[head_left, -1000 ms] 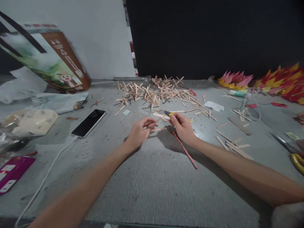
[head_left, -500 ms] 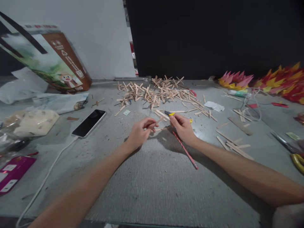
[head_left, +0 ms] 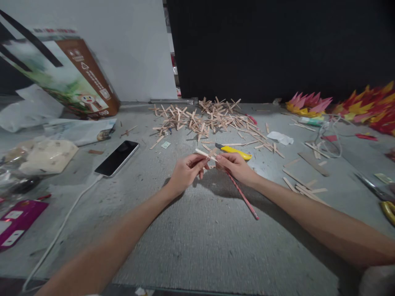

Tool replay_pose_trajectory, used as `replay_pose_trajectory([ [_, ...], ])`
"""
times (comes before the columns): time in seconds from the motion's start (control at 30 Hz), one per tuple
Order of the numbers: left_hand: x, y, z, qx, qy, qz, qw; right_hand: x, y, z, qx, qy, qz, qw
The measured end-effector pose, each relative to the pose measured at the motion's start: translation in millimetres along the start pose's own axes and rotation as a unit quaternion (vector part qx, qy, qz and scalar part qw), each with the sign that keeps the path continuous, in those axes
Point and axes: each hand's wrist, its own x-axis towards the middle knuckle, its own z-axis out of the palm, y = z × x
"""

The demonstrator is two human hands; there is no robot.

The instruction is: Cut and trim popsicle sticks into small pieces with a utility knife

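My left hand [head_left: 182, 174] is closed, its thumb and fingers pinching thin wooden craft sticks in front of me. Facing it, my right hand [head_left: 236, 166] grips the other end of a pale craft stick [head_left: 202, 153]. A second, browner stick piece [head_left: 213, 152] crosses it between the fingertips; whether the two are joined I cannot tell. Just behind my right hand lies a yellow utility knife [head_left: 236, 152]. A red-and-pink pencil [head_left: 243, 196] rests on the table, its upper end partly hidden by my right hand.
Beyond my hands is a heap of crossed craft sticks [head_left: 197, 119]. A phone [head_left: 117, 158] on a white cable lies left. Loose sticks [head_left: 305, 187], scissors [head_left: 373, 187] and folded-paper flame shapes [head_left: 367, 107] are on the right; a shopping bag [head_left: 89, 78] stands back left.
My right hand has come off the utility knife and moved slightly left, closer to my left hand. A pale stick now spans both hands, and the knife shows more fully on the table.
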Motion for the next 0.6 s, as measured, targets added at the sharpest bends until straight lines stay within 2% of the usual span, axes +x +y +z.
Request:
replay_pose_trajectory([
  [0.2,0.9,0.1,1.6,-0.017,0.000,0.005,1.000,-0.6,3.6,0.1,0.005,0.032,-0.005,0.999],
  [0.33,0.4,3.2,1.0,-0.011,-0.009,0.009,1.000,-2.8,-0.6,-0.7,-0.088,0.049,-0.036,0.994],
  [0.43,0.4,2.9,0.5,-0.022,-0.015,-0.002,1.000,-3.0,-0.9,-0.6,-0.204,0.066,-0.103,0.971],
  [0.6,1.7,-3.8,1.7,-0.055,-0.011,-0.023,0.998,-1.7,9.8,-1.6,-0.347,0.068,-0.217,0.910],
])
